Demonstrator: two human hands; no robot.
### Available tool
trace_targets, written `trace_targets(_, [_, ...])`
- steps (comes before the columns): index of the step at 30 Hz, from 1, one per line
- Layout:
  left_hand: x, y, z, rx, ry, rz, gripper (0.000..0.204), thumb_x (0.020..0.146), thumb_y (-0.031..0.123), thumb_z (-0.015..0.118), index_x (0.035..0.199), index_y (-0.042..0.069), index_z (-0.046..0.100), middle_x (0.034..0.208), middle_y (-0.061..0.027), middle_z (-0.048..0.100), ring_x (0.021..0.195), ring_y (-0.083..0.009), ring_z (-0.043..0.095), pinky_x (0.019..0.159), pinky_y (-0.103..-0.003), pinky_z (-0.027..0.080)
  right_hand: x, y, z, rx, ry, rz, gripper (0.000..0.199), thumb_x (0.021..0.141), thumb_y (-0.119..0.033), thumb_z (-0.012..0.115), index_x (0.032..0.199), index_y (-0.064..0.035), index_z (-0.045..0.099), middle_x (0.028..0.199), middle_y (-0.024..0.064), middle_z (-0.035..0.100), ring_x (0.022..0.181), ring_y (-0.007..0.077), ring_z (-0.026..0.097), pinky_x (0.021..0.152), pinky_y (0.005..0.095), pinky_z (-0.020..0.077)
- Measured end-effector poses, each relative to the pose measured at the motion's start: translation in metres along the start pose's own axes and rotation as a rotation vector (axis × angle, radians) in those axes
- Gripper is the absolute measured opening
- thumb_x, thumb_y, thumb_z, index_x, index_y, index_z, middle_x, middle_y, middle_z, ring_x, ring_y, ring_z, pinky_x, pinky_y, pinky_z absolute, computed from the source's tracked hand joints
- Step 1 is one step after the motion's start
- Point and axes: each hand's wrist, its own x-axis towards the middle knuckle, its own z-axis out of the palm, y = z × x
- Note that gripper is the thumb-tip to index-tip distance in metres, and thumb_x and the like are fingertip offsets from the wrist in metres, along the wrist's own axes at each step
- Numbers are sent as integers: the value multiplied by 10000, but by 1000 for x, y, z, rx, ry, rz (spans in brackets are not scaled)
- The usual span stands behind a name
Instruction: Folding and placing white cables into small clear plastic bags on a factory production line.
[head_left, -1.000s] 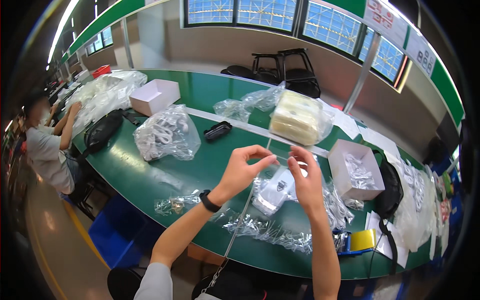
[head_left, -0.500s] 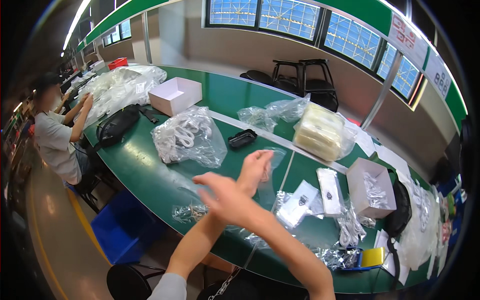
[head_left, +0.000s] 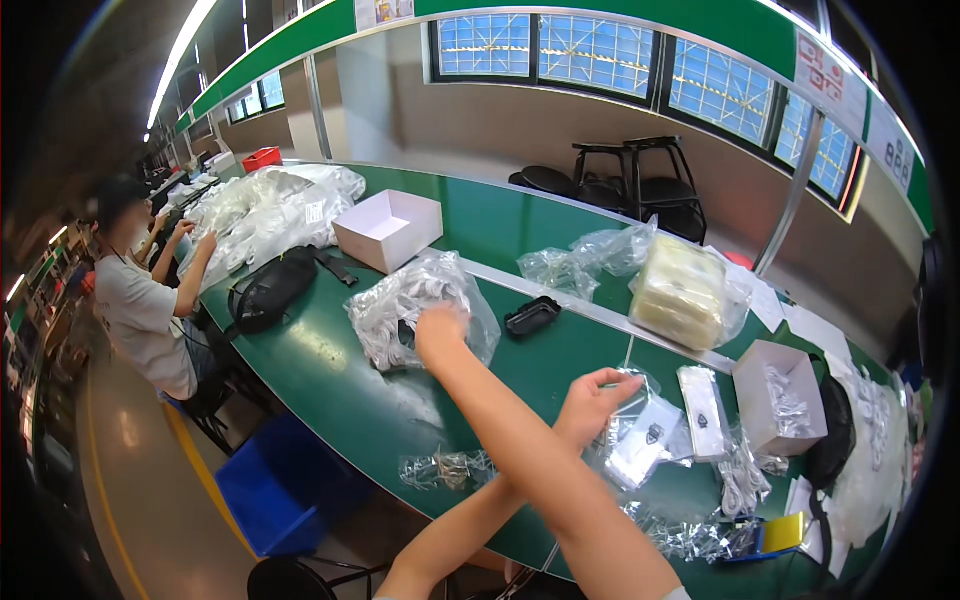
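I have my forearms crossed over the curved near edge of the green table (head_left: 320,375), the right one on top, so sideways room is tight where they overlap; a stretch of green tabletop shows between the cable bag (head_left: 378,318) and that edge. My right hand (head_left: 442,332) is blurred over this bag, fingers bent down at it; how far they are open, or whether they grip anything, I cannot tell. The bag is crumpled clear plastic on the left part of the table, bulging with looped white cables. My left hand (head_left: 592,405) has thumb and fingertips nearly together, pinching a clear plastic bag (head_left: 648,384) just above a white packet (head_left: 640,450) with a dark emblem. To the right, a white box (head_left: 755,418) holds small whitish wrapped pieces; beyond the cables stands another white box (head_left: 362,243), open-topped. A blue bin (head_left: 258,492) sits below the table edge.
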Motion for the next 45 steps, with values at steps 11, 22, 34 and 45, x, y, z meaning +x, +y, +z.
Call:
trace_targets(11, [-5, -12, -14, 349, -264, -48, 253, 891, 253, 713, 762, 51, 631, 588, 69, 521, 515, 2, 421, 465, -181, 296, 0, -18, 51, 359, 372, -38, 401, 754, -274, 671, 1061, -16, 664, 1182, 187, 569, 1122, 356, 539, 922, 441, 468])
trace_targets(22, [-6, -44, 7, 495, -200, 95, 245, 929, 240, 650, 900, 8, 722, 738, -5, 665, 535, -23, 476, 477, -201, 370, -37, 8, 53, 394, 953, -208, 218, 794, -110, 575, 971, 17, 590, 888, 234, 660, 822, 383, 662, 734, 471, 534])
trace_targets(34, [-7, -37, -4, 527, -292, 413, 171, 912, 154, 659, 998, 16, 604, 876, -8, 604, 817, -84, 561, 736, -252, 464, -281, 86, -103, 711, 904, -256, 133, 898, -61, 628, 1012, -27, 570, 856, 140, 692, 704, 223, 700, 613, 310, 517])
trace_targets(45, [-26, 2, 16, 306, -138, 125, 121, 892, 137, 686, 894, 18, 665, 737, -21, 668, 513, -8, 443, 463, -172, 318, -340, 226, -117, 1110, 1047, -5, 127, 943, -47, 579, 1029, 45, 576, 865, 75, 654, 745, 112, 651, 653, 240, 564])
